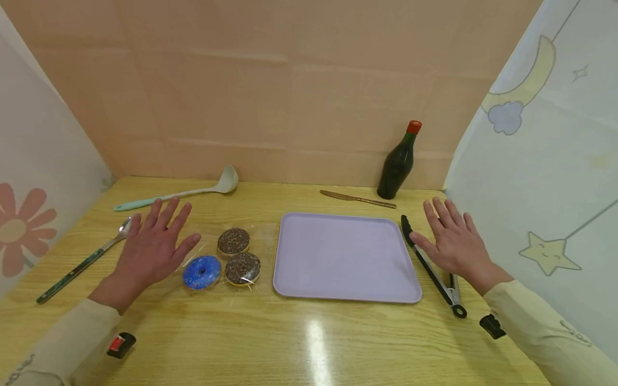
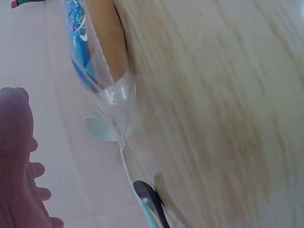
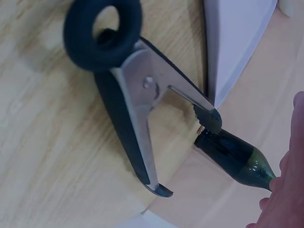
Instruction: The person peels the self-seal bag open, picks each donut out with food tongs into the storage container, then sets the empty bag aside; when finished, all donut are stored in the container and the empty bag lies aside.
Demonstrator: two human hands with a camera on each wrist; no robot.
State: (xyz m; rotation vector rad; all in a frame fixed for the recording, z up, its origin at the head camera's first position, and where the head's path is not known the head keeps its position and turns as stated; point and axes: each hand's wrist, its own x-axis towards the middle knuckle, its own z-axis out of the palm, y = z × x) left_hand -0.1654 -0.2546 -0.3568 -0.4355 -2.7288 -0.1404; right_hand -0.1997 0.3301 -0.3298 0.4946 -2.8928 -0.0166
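Observation:
My left hand (image 1: 153,246) hovers palm down with fingers spread, holding nothing. It lies between a spoon (image 1: 92,271) with a dark patterned handle and three wrapped donuts. One donut is blue with sprinkles (image 1: 197,276); the others are a brown donut (image 1: 234,240) and a second brown donut (image 1: 242,269). Over at the right, my right hand (image 1: 456,244) is also held flat with straight fingers and nothing in it. Black-and-steel tongs (image 1: 436,279) lie just beneath and left of it, partly hidden by the hand. A lilac tray (image 1: 347,257) rests between the hands.
A white ladle (image 1: 193,192) with a mint handle lies at the back left. Toward the back right are a copper-coloured knife (image 1: 357,199) and a dark green bottle (image 1: 398,163) with a red cap. Cloth-covered walls (image 1: 289,91) border the wooden table (image 1: 241,338).

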